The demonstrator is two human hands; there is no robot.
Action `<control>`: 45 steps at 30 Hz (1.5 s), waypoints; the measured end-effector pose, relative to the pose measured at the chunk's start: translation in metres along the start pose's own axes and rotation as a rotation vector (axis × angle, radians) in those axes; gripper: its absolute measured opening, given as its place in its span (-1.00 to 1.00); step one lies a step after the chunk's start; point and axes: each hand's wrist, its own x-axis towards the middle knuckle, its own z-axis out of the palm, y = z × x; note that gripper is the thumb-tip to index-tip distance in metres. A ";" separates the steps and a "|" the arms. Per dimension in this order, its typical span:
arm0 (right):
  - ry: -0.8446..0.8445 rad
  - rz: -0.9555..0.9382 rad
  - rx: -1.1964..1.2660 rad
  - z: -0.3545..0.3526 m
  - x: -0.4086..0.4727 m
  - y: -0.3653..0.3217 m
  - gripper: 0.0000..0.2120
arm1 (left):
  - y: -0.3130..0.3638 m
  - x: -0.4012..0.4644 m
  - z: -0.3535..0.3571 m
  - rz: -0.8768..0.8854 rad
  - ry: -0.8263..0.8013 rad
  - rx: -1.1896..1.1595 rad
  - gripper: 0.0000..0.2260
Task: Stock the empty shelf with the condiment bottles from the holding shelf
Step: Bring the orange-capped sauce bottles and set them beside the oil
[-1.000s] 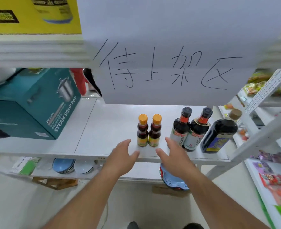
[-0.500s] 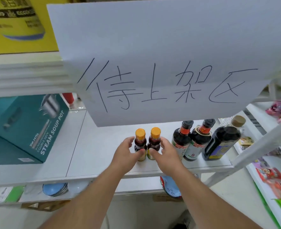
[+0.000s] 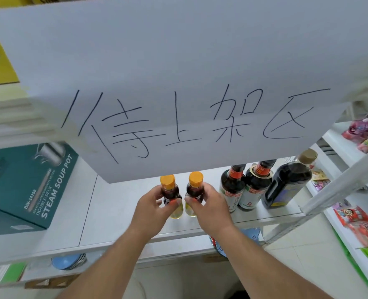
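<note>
two small bottles gripped, lift pending

we take the holding shelf [image 3: 118,214] as our landmark; all places below are given against it.

nearest to us, at the front edge of the shelf, our two forearms converge. our left hand [image 3: 151,209] has its fingers and thumb curled round the left small bottle [image 3: 169,192], and our right hand [image 3: 209,209] is curled the same way round the right small bottle [image 3: 195,190]. each hand is clamped on its own bottle at the dark mid-body, below the orange cap. the two bottles stand just beside each other near the front of the shelf, about mid-width. we cannot tell whether their bases are on the board or just off it.

the relation that governs the coming move: each bottle's long axis is upright, and each hand meets it from the front. neither hand needs to reach further. we judge the next move to be a straight lift, then a pull toward us, keeping the axis vertical so the caps clear the hanging paper sign [image 3: 178,83] above.

further back and to the right on the shelf stand three larger dark bottles [image 3: 254,190], near our right hand. to the left on the shelf sits a teal soup pot box [image 3: 27,186], well apart from our hands.

we judge the task to be at an early stage.
</note>
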 end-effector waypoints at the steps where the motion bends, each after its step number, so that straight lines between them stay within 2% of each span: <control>1: 0.006 -0.010 -0.002 -0.002 -0.005 -0.002 -0.84 | 0.002 -0.004 -0.006 0.015 -0.008 -0.021 -0.82; 8: 0.089 -0.032 0.050 -0.029 -0.070 -0.034 -0.86 | 0.024 -0.036 -0.042 0.053 -0.126 -0.125 -0.81; 15: 0.243 0.003 0.037 -0.088 -0.137 -0.058 -0.84 | 0.069 -0.056 -0.019 0.172 -0.367 -0.010 -0.82; 27: 0.581 0.098 0.092 -0.203 -0.234 -0.035 -0.93 | 0.171 -0.090 0.111 0.325 -0.756 -0.018 -0.89; 28: 0.609 0.115 0.097 -0.213 -0.243 -0.031 -0.94 | 0.176 -0.093 0.125 0.347 -0.771 0.002 -0.85; 31: 0.713 0.152 0.118 -0.245 -0.271 -0.017 -0.89 | 0.194 -0.106 0.171 0.385 -0.824 0.051 -0.54; 33: 0.774 0.171 0.127 -0.269 -0.291 -0.008 -0.87 | 0.208 -0.118 0.203 0.415 -0.863 0.071 -0.50; 36: 0.833 0.191 0.134 -0.306 -0.323 0.006 -0.88 | 0.232 -0.141 0.249 0.447 -0.910 0.103 -0.56; 40: 0.916 0.225 0.113 -0.356 -0.359 0.027 -0.86 | 0.265 -0.175 0.306 0.508 -0.933 0.118 -0.88; 45: 1.011 0.251 0.097 -0.406 -0.401 0.055 -0.84 | 0.294 -0.213 0.373 0.581 -0.983 0.127 -0.89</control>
